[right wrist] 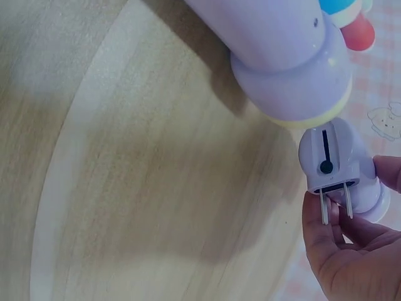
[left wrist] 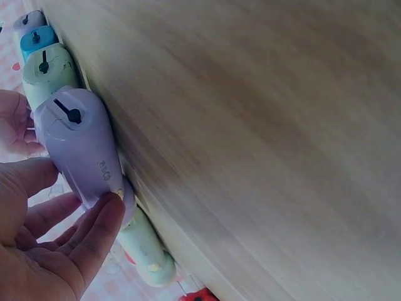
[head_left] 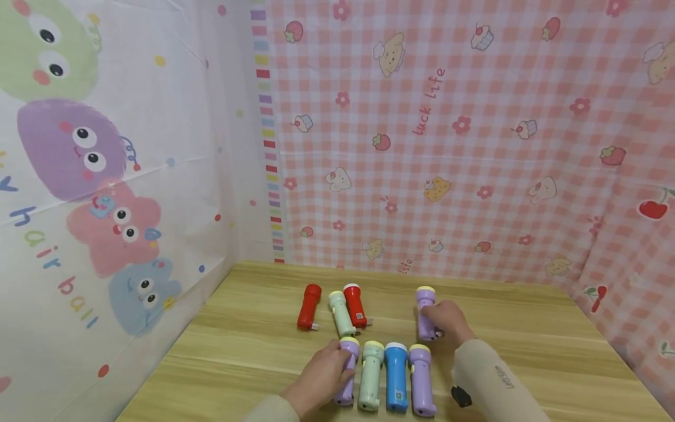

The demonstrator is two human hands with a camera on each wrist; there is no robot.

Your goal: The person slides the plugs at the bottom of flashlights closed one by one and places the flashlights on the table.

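Head view: we see the hands apart, the left hand (head_left: pixel 323 372) pinching a purple flashlight (head_left: pixel 346 394) at the front row's left end, the right hand (head_left: pixel 448 321) gripping another purple flashlight (head_left: pixel 425 329) farther back over the surface (head_left: pixel 253 328). We see no container.

Left wrist: we would keep this thumb-and-finger hold, nudging gently beside the green flashlight (left wrist: pixel 59 72).

Right wrist: metal prongs (right wrist: pixel 324 208) stick out, so we'd best keep fingers clear.
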